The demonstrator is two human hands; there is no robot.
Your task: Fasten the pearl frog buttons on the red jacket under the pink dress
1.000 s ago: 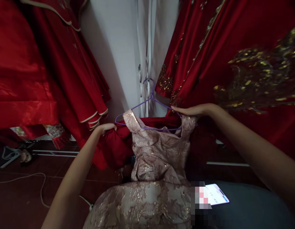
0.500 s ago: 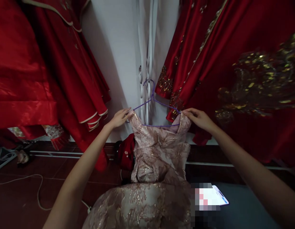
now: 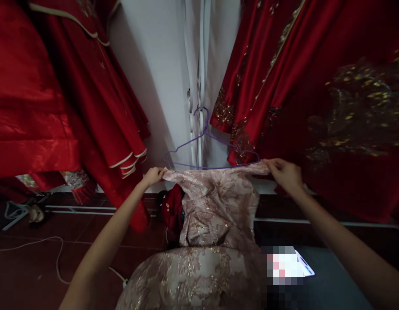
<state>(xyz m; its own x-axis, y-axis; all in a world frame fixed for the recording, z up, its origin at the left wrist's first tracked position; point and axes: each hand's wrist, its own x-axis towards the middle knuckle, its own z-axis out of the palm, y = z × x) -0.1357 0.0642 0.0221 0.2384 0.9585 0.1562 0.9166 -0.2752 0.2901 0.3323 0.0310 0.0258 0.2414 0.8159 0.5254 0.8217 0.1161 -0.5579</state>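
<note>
A pale pink dress [image 3: 219, 202] with a shiny gold pattern spreads from the middle of the view down to the bottom edge. My left hand [image 3: 155, 175] is closed on its left shoulder strap, and my right hand [image 3: 285, 174] pinches the right strap. Both straps are pulled outward, nearly level. Just above the neckline, a purple hanger [image 3: 204, 134] hangs by its hook, both its ends showing outside the straps. Its lower bar runs along the dress's top edge; whether cloth and bar touch is hard to tell.
Red garments [image 3: 102, 94] hang at left, and a red gown [image 3: 316, 107] with gold sequins at right. White straps [image 3: 202, 64] run down the wall. A lit phone [image 3: 304, 263], partly blurred out, lies at lower right. A white cable [image 3: 59, 258] crosses the tiled floor.
The straps have come off the hanger's ends. Both hands have moved apart and slightly down, stretching the straps sideways. The hanger stays in place, its whole outline now visible.
</note>
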